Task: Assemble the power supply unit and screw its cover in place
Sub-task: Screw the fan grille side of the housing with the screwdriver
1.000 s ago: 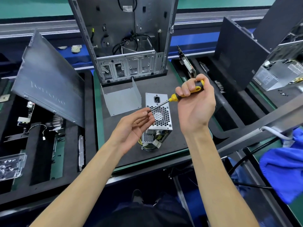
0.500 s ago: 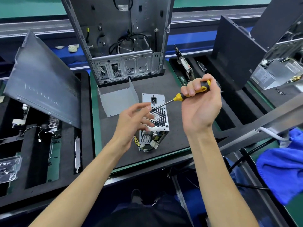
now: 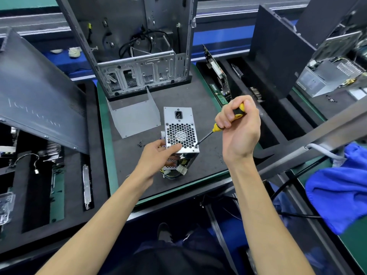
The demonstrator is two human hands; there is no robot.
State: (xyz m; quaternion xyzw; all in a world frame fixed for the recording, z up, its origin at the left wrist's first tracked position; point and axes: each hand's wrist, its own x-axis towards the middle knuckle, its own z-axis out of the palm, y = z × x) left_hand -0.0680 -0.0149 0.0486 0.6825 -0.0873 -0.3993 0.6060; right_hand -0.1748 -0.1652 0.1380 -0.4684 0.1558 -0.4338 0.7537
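Note:
The silver power supply unit [image 3: 179,130] stands on end on the dark foam mat, its honeycomb fan grille and power socket facing up. My left hand [image 3: 158,155] grips its near left lower corner, thumb on the grille face. My right hand [image 3: 239,126] grips a yellow and black screwdriver [image 3: 218,127]. The screwdriver's tip sits at the grille plate's near right corner. A bent grey metal cover [image 3: 135,114] lies on the mat just left of the unit. A few small dark screws [image 3: 140,144] lie beside my left hand. Wires and white connectors [image 3: 178,171] hang out at the unit's base.
An open computer chassis [image 3: 137,56] stands upright behind the unit. A dark side panel [image 3: 39,100] leans at the left over foam trays with parts. Circuit boards [image 3: 217,76] stand at right, with another panel and power supply [image 3: 327,76] beyond. A blue cloth [image 3: 337,185] lies at right.
My left hand has dropped from the screwdriver tip down to the unit's lower corner and taken hold of it. The screwdriver tip has moved down to the grille's near right corner.

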